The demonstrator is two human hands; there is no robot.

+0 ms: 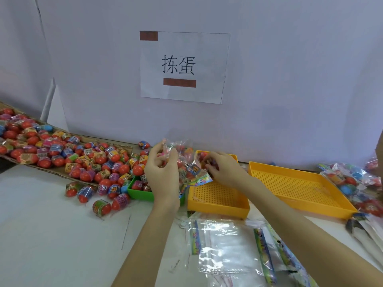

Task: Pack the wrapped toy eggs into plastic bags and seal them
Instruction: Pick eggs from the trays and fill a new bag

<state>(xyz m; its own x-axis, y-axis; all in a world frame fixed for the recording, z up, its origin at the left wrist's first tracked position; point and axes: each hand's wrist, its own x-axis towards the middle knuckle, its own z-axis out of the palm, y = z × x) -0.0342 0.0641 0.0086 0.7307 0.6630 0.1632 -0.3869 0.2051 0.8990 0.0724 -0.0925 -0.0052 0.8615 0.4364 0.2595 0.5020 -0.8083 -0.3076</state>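
A person's two bare hands are raised over a white tabletop point(51, 235), holding between them a clear plastic bag with a colourful printed strip point(190, 164) that has several wrapped toy eggs inside it. The left hand point(162, 168) pinches the upper left part of the bag with its thumb and curled fingers, while the right hand point(222, 169) has its fingers curled onto the bag's right side; exactly which fingers grip the film is hard to tell there. The bag hangs above the gap between a small green plastic tray point(141, 193), which holds a few eggs, and a yellow perforated plastic tray point(219, 204) just beside it. A second, larger yellow perforated tray point(300, 189) lies further right. To the left, a large heap of loose red-bottomed toy eggs in printed wrappers point(62, 154) spreads across a flat sheet of brown cardboard point(12, 159) and spills onto the table. Near the front edge lie flat empty clear bags with printed header strips point(223, 245). At the far right sits a pile of filled bags point(356, 183). On the white partition behind hangs a paper sign with printed characters point(183, 67).
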